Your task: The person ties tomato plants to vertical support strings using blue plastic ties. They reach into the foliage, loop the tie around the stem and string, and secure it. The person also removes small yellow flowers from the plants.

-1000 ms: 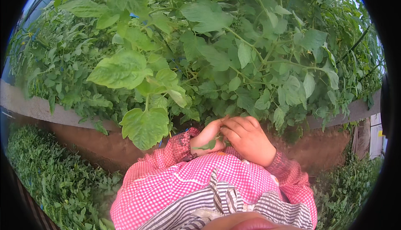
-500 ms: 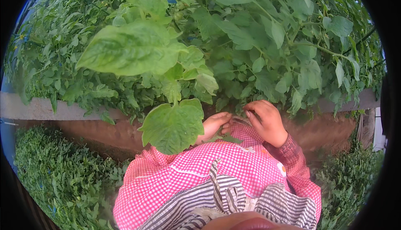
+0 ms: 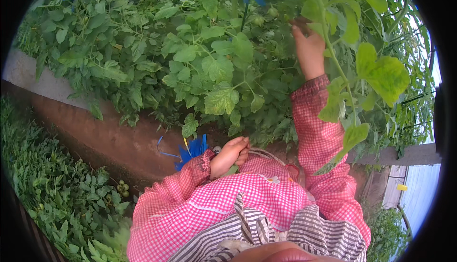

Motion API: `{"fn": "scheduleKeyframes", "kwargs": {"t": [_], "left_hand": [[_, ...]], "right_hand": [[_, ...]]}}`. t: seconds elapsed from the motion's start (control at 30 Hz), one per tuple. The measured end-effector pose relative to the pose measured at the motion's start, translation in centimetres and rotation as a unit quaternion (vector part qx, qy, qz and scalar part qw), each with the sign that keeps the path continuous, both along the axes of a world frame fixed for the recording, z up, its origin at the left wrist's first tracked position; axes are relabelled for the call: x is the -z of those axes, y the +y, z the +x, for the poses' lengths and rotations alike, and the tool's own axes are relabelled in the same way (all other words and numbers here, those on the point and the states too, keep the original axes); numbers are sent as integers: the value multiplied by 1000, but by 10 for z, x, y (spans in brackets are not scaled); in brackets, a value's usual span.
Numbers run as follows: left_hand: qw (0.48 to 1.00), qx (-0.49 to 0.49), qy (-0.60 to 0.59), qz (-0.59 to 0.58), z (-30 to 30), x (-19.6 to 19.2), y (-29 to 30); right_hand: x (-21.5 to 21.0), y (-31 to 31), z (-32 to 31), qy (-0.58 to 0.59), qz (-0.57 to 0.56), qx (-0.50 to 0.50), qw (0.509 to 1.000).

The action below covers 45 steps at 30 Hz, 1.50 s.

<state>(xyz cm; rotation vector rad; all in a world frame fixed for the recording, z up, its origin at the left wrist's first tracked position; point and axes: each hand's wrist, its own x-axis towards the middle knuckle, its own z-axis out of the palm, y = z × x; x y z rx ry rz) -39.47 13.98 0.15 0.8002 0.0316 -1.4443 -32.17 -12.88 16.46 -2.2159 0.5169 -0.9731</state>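
A vegetable plot: dense leafy plants (image 3: pixel 209 62), a bare-soil furrow (image 3: pixel 109 138), blue twine (image 3: pixel 193 148).

Green stem (image 3: pixel 333 57) hangs upright among leaves, beside the raised right hand (image 3: pixel 308 48); green scrap (image 3: pixel 232 170) under the left hand (image 3: pixel 230 155).

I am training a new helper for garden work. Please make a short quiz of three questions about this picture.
1. True or false: the right hand is raised into the leafy plants.
2. Where is the left hand? A) on the soil B) low, near the body C) on a wall
3. What colour are the strips beside the left sleeve?

Key: 1 true; 2 B; 3 blue.
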Motion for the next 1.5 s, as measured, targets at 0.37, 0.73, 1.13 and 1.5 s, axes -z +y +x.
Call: {"fn": "scheduleKeyframes", "kwargs": {"t": [0.37,0.73,1.13,1.5], "left_hand": [[993,-76,77,-52,7,36,24],[995,-55,76,-37,8,39,18],[994,-66,84,-20,8,37,20],[990,-127,50,22,-3,21,16]], "right_hand": [[14,-42,60,26,-120,154,980],[17,-17,35,22,-11,65,998],[18,-9,42,-79,12,6,997],[28,47,-60,-9,98,-129,987]]}}
